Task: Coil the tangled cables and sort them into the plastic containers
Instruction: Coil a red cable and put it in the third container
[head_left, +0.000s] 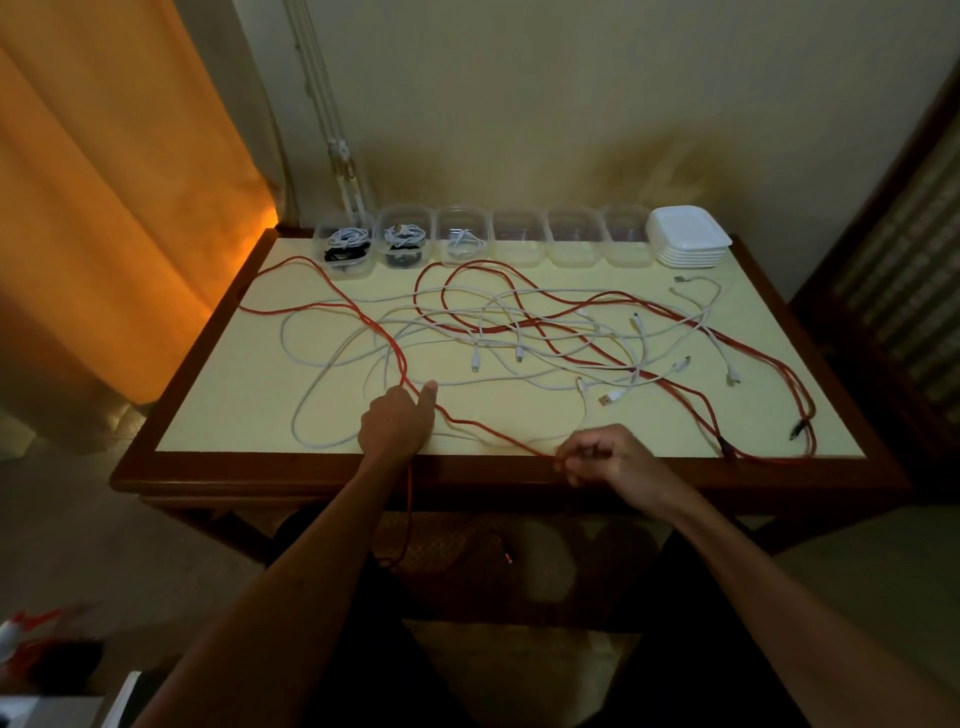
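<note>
Red cables (566, 340) and several white cables (363, 340) lie tangled across the pale yellow table top (228, 395). My left hand (397, 423) grips a red cable near the front edge, thumb raised; a length of it hangs below the table. My right hand (608, 457) pinches the same red cable at the front edge. Several clear plastic containers (519, 239) stand in a row at the back; the three on the left hold coiled cables (345, 241).
A stack of white lids (688, 236) sits at the back right beside the containers. The table has a dark wooden rim (311, 467). An orange curtain (104, 208) hangs on the left, and dark furniture (893, 260) stands at the right.
</note>
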